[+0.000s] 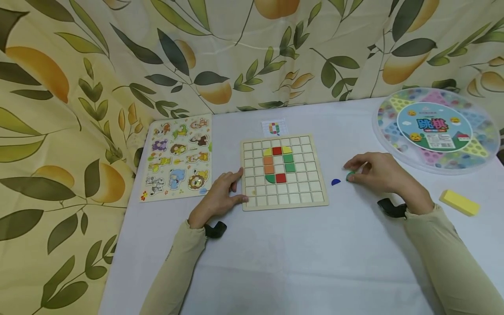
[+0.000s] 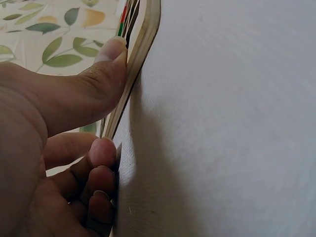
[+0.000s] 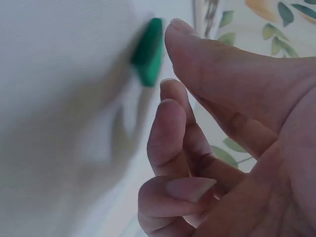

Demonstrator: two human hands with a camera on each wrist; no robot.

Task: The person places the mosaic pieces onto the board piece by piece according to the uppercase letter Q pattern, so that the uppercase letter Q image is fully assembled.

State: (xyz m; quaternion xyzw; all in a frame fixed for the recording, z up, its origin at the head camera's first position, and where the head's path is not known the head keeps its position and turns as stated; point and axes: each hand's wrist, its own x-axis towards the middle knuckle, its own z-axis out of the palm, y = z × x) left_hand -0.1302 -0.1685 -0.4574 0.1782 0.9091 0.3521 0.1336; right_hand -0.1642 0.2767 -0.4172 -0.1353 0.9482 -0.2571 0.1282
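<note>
A wooden grid board (image 1: 301,188) lies on the table, a ring of red, yellow, orange and green pieces in its cells. My left hand (image 1: 220,194) rests at the board's left edge, thumb and forefinger touching it well apart. In the left wrist view, the thumb (image 2: 89,91) lies against the board's rim with the other fingers loosely bent. Over on the right, my right hand (image 1: 376,173) reaches to a small green piece (image 3: 149,54), partly hidden in the head view. Its thumb tip is close beside the piece, and the fingers do not close round it. A blue rounded piece (image 1: 335,181) lies nearby.
A small pattern card (image 1: 274,127) lies behind the board. To the left is an animal puzzle board (image 1: 177,157). A round, clear game case (image 1: 435,127) stands at the back right, and a yellow block (image 1: 460,202) lies by the right forearm.
</note>
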